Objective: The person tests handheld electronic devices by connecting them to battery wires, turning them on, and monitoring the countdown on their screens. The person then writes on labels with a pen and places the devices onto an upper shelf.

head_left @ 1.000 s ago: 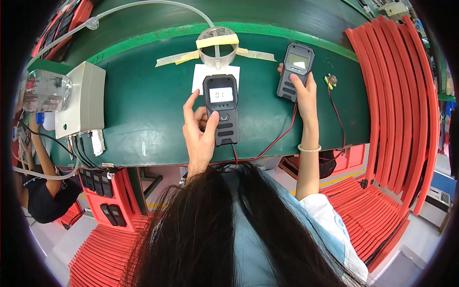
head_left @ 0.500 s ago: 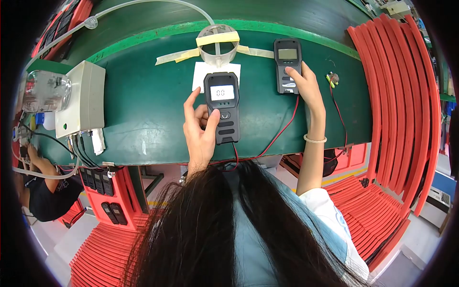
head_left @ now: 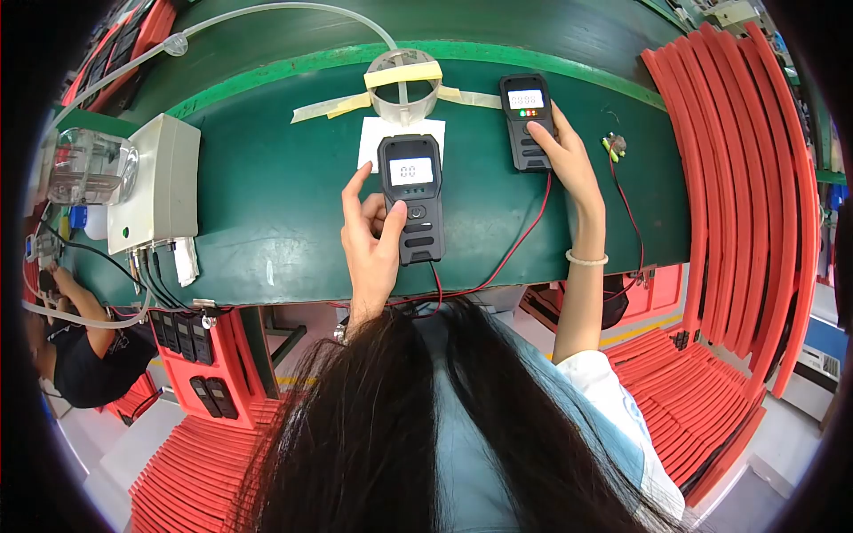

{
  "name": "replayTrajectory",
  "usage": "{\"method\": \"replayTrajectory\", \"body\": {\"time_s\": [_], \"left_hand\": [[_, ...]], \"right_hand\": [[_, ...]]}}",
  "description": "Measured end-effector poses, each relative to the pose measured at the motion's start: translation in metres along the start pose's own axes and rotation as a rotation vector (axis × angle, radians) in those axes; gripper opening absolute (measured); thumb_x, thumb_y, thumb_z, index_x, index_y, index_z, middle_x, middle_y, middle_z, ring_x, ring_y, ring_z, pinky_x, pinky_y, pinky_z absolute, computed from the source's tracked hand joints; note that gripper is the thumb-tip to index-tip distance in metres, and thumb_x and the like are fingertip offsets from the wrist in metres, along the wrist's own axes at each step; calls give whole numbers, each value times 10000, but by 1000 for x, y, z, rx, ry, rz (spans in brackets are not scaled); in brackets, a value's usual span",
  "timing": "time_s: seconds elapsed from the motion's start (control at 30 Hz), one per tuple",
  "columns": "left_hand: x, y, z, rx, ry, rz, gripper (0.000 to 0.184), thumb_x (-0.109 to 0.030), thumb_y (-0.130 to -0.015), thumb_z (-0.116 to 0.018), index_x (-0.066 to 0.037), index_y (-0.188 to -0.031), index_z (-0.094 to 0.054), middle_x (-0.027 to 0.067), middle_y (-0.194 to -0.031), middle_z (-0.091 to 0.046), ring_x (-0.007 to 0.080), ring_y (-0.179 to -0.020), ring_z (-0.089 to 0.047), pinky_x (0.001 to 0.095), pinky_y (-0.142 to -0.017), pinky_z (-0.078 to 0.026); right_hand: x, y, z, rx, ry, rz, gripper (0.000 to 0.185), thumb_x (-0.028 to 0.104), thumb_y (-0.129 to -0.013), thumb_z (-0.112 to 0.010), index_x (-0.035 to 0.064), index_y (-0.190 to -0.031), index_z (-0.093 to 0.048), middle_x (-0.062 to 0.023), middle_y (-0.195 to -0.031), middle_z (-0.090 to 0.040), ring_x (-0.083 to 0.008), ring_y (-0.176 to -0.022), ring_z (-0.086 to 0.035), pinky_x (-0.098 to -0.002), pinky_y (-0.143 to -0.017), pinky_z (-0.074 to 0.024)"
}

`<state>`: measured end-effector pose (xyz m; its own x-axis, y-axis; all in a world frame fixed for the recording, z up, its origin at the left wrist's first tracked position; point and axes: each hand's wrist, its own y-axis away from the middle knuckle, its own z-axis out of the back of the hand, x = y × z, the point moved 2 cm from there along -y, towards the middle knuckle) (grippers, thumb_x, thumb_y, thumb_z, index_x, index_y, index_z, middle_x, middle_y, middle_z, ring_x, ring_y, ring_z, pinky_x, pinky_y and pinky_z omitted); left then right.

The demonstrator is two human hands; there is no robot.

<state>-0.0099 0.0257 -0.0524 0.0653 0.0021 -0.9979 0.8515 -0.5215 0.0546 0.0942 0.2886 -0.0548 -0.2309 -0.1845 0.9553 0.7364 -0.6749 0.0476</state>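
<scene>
In the head view my left hand [head_left: 368, 244] is closed around a black handheld meter [head_left: 412, 242], its thumb near the round power button. That meter's lit screen reads about 00. To the right, my right hand [head_left: 570, 164] grips the side of a second black handheld meter [head_left: 530, 135], thumb at its button. The second screen is lit with a row of digits, and small coloured lights glow beneath it. Red wires [head_left: 524, 247] run from the lower ends of both meters. Beyond the left meter lies a white paper [head_left: 376, 142].
A clear round cup [head_left: 382, 105] is taped to the green bench [head_left: 267, 204], with a hose [head_left: 293, 5] leading into it. A beige box [head_left: 173, 182] stands left. Stacked red trays [head_left: 724, 195] line the right side. At far left another person's arm [head_left: 84, 302] shows.
The right meter's blank screen has lit up with digits, and coloured lights now show below it. That meter has shifted slightly left. My left hand has barely moved.
</scene>
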Motion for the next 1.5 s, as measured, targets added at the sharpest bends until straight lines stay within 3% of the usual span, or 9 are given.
{"method": "replayTrajectory", "body": {"time_s": [0.1,0.2,0.27,0.4,0.47,0.53,0.7,0.87,1.5], "left_hand": [[1,0,1,5,12,4,549,-76,-868,-593,-43,-1361,-355,52,-794,-619,60,-643,-496,200,-600,-403],[1,0,1,15,29,5,554,-79,-867,-595,-43,-1364,-353,42,-800,-618,55,-641,-484,197,-598,-395],[1,0,2,26,47,2,557,-79,-869,-596,-39,-1367,-350,37,-795,-614,52,-643,-481,190,-596,-386],[-5,3,7,57,111,22,585,-59,-866,-607,-26,-1378,-325,55,-836,-632,60,-705,-539,181,-635,-421],[-10,4,0,37,225,46,605,-45,-857,-619,-21,-1379,-315,77,-883,-639,78,-753,-568,192,-666,-448],[-10,8,-2,18,339,73,626,-31,-849,-632,-15,-1381,-304,98,-930,-647,96,-801,-597,204,-696,-476],[-6,21,-9,100,220,122,653,17,-789,-681,11,-1346,-340,138,-1064,-626,143,-906,-612,258,-735,-513],[4,15,-24,145,-24,-31,566,-96,-837,-668,25,-1308,-378,147,-1071,-630,174,-915,-620,278,-734,-506],[5,14,-27,139,-24,2,543,-169,-893,-603,53,-1320,-351,166,-1012,-633,174,-829,-627,287,-724,-494]], "right_hand": [[5,6,-3,-70,102,-4,664,314,-871,-617,-33,-1385,-377,-172,-1106,-570,-231,-991,-584,-313,-885,-439],[22,17,-8,-157,570,-51,655,293,-872,-634,-43,-1376,-386,-171,-1112,-575,-231,-970,-582,-321,-899,-443],[45,33,-21,-363,976,49,645,285,-861,-633,-69,-1348,-400,-228,-1194,-538,-342,-1066,-539,-386,-948,-416],[92,87,-65,-179,886,256,576,261,-834,-650,-79,-1257,-460,-265,-1240,-507,-395,-1142,-489,-428,-981,-394],[88,115,-91,50,765,293,680,229,-810,-677,-99,-1319,-367,-296,-1280,-474,-406,-1193,-468,-415,-992,-396],[88,127,-110,260,410,37,779,174,-772,-710,-95,-1366,-284,-297,-1267,-466,-415,-1174,-476,-415,-955,-424],[76,133,-119,18,357,129,813,96,-713,-736,-76,-1362,-277,-250,-1163,-483,-411,-1055,-525,-430,-860,-458],[45,129,-125,-272,318,155,723,82,-666,-767,-11,-1281,-398,-200,-1043,-493,-393,-912,-563,-430,-755,-481],[43,123,-127,-292,247,108,661,99,-645,-775,-14,-1209,-450,-181,-1023,-541,-337,-919,-573,-395,-781,-480]]}}
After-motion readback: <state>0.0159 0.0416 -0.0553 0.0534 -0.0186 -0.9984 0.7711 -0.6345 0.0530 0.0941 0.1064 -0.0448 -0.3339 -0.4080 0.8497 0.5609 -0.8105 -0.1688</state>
